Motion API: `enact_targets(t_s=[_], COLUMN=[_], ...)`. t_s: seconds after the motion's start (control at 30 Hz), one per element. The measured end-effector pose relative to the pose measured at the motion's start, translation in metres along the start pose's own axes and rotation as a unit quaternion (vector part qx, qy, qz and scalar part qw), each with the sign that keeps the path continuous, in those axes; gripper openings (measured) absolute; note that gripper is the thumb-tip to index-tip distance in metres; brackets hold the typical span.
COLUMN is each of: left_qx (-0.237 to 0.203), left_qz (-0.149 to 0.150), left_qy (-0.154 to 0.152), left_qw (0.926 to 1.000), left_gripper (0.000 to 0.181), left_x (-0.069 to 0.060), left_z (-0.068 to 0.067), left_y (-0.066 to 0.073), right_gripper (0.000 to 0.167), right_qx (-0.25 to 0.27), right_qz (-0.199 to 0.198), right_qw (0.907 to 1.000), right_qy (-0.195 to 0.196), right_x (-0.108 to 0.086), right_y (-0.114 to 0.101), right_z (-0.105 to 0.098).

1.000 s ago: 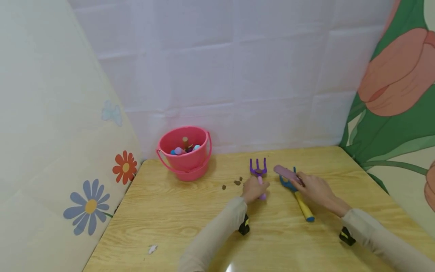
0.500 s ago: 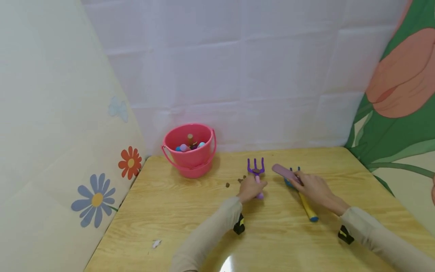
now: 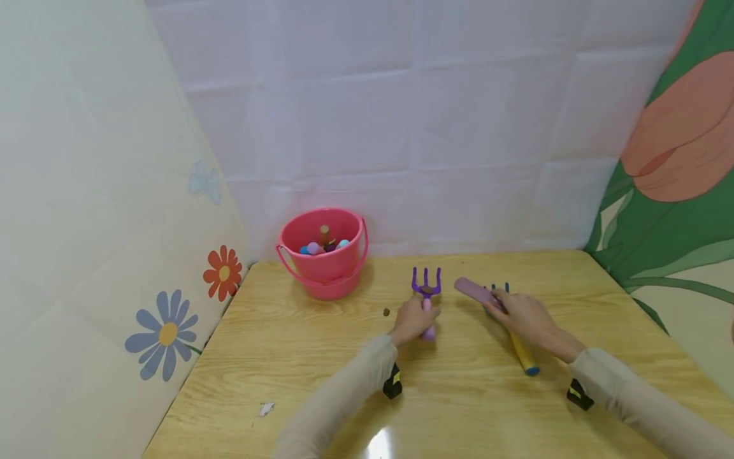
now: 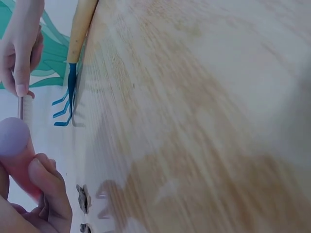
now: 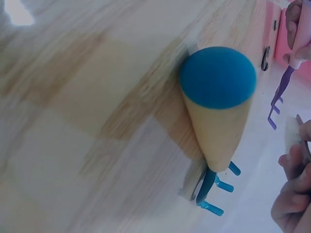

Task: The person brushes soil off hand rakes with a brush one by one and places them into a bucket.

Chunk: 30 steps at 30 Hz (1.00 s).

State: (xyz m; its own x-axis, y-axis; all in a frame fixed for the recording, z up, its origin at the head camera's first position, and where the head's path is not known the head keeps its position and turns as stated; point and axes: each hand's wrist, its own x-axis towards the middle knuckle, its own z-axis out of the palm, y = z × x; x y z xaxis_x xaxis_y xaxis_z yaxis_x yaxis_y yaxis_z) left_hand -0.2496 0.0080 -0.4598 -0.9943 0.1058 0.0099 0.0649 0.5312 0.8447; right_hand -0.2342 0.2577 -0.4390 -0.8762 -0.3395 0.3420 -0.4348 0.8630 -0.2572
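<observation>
My left hand (image 3: 410,320) grips the pink handle (image 3: 427,322) of a small rake with purple prongs (image 3: 426,282); a brown crumb lies at the base of the prongs. In the left wrist view the handle's round end (image 4: 13,137) shows above the curled fingers. My right hand (image 3: 526,319) pinches a flat mauve brush (image 3: 474,291), whose pale bristles (image 5: 292,131) show in the right wrist view. Beneath the right hand, a rake with a yellow handle (image 3: 522,352) and blue prongs (image 5: 211,208) lies on the table.
A pink bucket (image 3: 327,272) holding several small items stands at the back left of the wooden table (image 3: 298,357). A brown crumb (image 3: 387,312) lies left of my left hand. White scraps (image 3: 266,408) lie nearer the front left.
The head view has shifted. My left hand and the purple rake have moved slightly left, covering crumbs beside them. The brush has also moved slightly left in my right hand.
</observation>
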Motion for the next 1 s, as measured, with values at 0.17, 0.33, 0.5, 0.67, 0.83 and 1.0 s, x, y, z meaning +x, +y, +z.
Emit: enact_targets(t_s=[0.17, 0.33, 0.5, 0.67, 0.83, 1.0], left_qx=[0.019, 0.025, -0.010, -0.010, 0.004, 0.015], left_qz=[0.000, 0.005, 0.016, 0.031, 0.035, 0.039], left_qy=[0.002, -0.006, -0.018, -0.018, -0.014, -0.013], left_qw=[0.9998, 0.9997, 0.9997, 0.9993, 0.9993, 0.9990], left_gripper=[0.027, 0.033, 0.043, 0.035, 0.033, 0.035], left_x=[-0.002, -0.005, -0.008, -0.009, -0.013, -0.016], left_z=[-0.005, -0.011, -0.016, -0.017, -0.021, -0.023], left_y=[-0.002, -0.003, -0.009, -0.016, -0.015, -0.014], right_gripper=[0.033, 0.037, 0.034, 0.032, 0.031, 0.028], right_qx=[-0.001, -0.016, -0.011, -0.007, -0.017, -0.002], right_qz=[-0.009, -0.030, -0.049, -0.055, -0.078, -0.101], right_qw=[1.0000, 0.9994, 0.9986, 0.9982, 0.9964, 0.9945], right_qy=[0.001, 0.013, 0.018, 0.021, 0.028, 0.028], right_x=[0.004, 0.008, 0.013, 0.020, 0.025, 0.029], right_y=[-0.002, -0.006, -0.013, -0.023, -0.032, -0.040], right_z=[0.004, 0.008, 0.012, 0.015, 0.018, 0.021])
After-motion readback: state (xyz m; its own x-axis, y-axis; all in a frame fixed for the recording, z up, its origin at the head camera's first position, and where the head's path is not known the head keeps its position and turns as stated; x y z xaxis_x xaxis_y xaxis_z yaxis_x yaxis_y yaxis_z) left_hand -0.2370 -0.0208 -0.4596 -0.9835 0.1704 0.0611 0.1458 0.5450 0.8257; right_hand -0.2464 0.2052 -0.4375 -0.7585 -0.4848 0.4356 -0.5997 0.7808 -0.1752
